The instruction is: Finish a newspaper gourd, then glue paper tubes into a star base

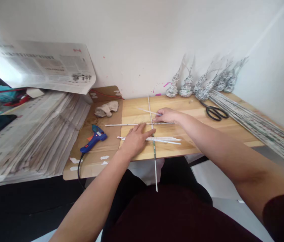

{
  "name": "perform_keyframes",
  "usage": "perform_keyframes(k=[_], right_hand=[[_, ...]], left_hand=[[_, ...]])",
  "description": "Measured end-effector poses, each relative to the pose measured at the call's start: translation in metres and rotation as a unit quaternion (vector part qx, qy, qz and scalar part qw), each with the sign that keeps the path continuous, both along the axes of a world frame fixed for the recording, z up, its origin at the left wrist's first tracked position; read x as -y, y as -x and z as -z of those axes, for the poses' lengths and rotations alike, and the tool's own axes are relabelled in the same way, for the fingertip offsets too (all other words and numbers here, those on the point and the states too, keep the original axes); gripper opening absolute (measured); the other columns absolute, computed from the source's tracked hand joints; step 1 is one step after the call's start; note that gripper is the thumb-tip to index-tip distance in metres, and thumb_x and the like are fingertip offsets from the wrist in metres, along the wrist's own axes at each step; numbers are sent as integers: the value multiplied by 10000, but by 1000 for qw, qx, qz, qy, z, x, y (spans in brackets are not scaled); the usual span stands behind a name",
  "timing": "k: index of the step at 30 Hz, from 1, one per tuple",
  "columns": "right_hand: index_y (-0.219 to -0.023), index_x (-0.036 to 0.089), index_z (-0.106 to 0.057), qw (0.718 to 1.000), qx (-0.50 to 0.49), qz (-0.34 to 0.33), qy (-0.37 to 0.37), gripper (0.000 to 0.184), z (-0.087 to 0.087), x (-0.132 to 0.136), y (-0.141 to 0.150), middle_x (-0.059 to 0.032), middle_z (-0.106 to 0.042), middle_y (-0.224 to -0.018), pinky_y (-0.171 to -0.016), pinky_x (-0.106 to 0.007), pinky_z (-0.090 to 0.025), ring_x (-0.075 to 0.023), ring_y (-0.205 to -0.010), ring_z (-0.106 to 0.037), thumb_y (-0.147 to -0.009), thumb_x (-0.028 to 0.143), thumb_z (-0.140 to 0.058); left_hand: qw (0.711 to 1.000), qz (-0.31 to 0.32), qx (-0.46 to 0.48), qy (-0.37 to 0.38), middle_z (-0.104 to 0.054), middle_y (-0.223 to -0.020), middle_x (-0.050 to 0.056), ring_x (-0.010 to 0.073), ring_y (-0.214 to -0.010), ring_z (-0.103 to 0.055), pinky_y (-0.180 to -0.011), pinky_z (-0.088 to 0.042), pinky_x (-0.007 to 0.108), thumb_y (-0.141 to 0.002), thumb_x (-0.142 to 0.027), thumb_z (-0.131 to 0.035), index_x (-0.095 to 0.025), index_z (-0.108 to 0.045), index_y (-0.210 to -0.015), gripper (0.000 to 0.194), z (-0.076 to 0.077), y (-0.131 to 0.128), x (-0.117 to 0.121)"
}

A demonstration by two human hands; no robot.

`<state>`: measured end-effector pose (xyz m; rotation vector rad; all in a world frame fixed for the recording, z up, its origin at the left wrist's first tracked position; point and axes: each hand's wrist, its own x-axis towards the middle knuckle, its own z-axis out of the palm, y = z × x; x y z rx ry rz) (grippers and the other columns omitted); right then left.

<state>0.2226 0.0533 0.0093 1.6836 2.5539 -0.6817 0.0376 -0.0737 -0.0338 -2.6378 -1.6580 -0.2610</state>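
My left hand (pixel 135 139) lies flat on the wooden board, fingers stretched over thin rolled-paper sticks. Its thumb and index finger are near where a long upright paper stick (pixel 156 171) crosses a horizontal paper stick (pixel 116 125). The long stick runs past the board's front edge. Under and beside this hand are several shorter paper sticks (pixel 168 138). My right hand (pixel 167 116) is closed just right of the crossing, with a thin pale stick (pixel 144 110) between its fingers, pointing up and left. Its fingertips are partly hidden.
A blue glue gun (pixel 93 139) and a crumpled cloth (pixel 106 109) rest on cardboard (pixel 91 164) at left, beside stacked newspapers (pixel 56 124). Right on the board (pixel 142 153) are black-handled scissors (pixel 216 113), woven paper gourds (pixel 186 87) and a bundle of paper sticks (pixel 250 117).
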Motion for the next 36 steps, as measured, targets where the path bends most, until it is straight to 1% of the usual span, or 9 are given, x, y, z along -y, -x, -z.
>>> perform_keyframes(k=[2,6,9,13,15,20,27,31,36], right_hand=[[-1018,195,-710,1000,6,5,1,379,-1,2,2,-25,-751,-958,-626,-223,-438,-160,-834,-669,-860,534,-649],[-962,187,-735,999,40,8,-6,440,-3,4,13,-75,-752,-952,-646,-274,-437,-223,-852,-676,-773,584,-720],[-989,186,-740,998,65,2,-6,464,-3,0,21,-101,-751,-983,-669,-292,-438,-252,-891,-679,-765,592,-723],[-966,187,-751,996,86,-12,1,447,-3,-5,24,-107,-752,-978,-689,-291,-436,-257,-907,-680,-757,582,-735],[-955,194,-751,996,88,-16,1,436,-4,-5,22,-95,-753,-974,-669,-285,-430,-246,-891,-681,-762,585,-728],[-1005,201,-733,997,82,-8,-7,419,-3,-4,13,-64,-754,-973,-616,-267,-415,-208,-840,-677,-805,568,-693],[-980,195,-727,997,78,-6,-12,433,2,-5,15,-82,-752,-958,-610,-283,-405,-227,-829,-677,-805,588,-674],[-1018,187,-714,996,77,-16,-32,412,7,-3,17,-110,-746,-991,-627,-296,-386,-254,-885,-671,-832,550,-660],[-986,209,-700,997,60,-19,-53,364,10,2,13,-95,-743,-997,-625,-291,-372,-241,-876,-660,-852,542,-642]], left_hand=[[1000,-4,-3,1,-428,-1518,143,336,-1408,-390,-1065,-423,499,-913,-173,-558,-377,-497,-1441,569,0,0,0],[1000,-4,-9,-2,-439,-1507,142,330,-1403,-396,-1057,-431,493,-924,-177,-536,-380,-495,-1443,559,-1,-1,1],[1000,-3,-13,1,-428,-1518,139,331,-1414,-382,-1059,-429,496,-928,-171,-521,-379,-494,-1444,557,-2,-2,1],[1000,-7,-15,4,-411,-1529,147,337,-1422,-371,-1058,-427,507,-940,-175,-503,-376,-491,-1447,546,-3,-2,1],[1000,-11,-14,5,-414,-1529,142,338,-1419,-375,-1059,-427,508,-942,-185,-508,-378,-499,-1440,534,-2,-3,1],[1000,-7,-13,11,-413,-1536,124,335,-1418,-373,-1072,-414,511,-929,-160,-520,-386,-501,-1437,556,-1,-2,0],[1000,-8,-7,7,-417,-1525,142,337,-1418,-373,-1069,-417,510,-937,-161,-505,-377,-507,-1435,543,-1,-2,1],[1000,-6,-6,2,-412,-1530,145,338,-1417,-375,-1070,-417,512,-929,-166,-528,-379,-499,-1439,554,-1,-1,1],[999,-19,-27,-1,-428,-1525,145,337,-1420,-387,-1066,-428,501,-939,-173,-526,-376,-502,-1435,537,0,-5,1]])
